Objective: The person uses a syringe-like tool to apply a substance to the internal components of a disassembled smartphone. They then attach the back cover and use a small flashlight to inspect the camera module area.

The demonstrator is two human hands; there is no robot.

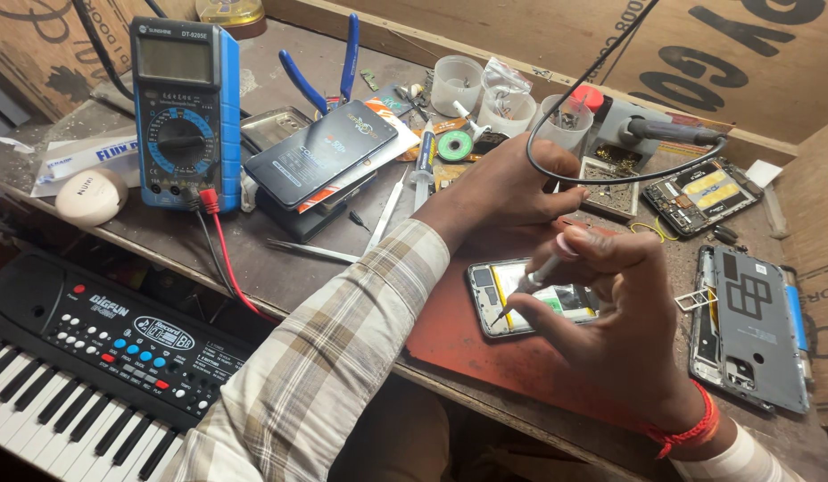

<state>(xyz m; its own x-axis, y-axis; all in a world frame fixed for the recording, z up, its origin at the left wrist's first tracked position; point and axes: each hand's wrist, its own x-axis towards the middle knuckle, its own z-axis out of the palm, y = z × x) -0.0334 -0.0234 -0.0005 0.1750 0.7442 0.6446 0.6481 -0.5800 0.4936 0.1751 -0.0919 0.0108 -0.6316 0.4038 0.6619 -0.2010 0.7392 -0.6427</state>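
An opened phone [499, 299] with its back off lies on a red mat [485, 353] at the bench's front. My right hand [624, 330] pinches a thin screwdriver [541, 272], its tip pointing down onto the phone's insides. My left hand [503, 192] reaches across from the left, its fingers curled beside the phone's far edge; its forearm in a plaid sleeve crosses the bench. A black cable [575, 174] loops over the left hand. Whether that hand grips anything is hidden.
A blue multimeter [184, 112] with red and black leads stands at the left. A phone box [320, 152], blue pliers [329, 67], small plastic cups [508, 107], a soldering iron [668, 132], a phone frame [753, 326] and a circuit board [699, 192] crowd the bench. A keyboard [84, 366] sits below.
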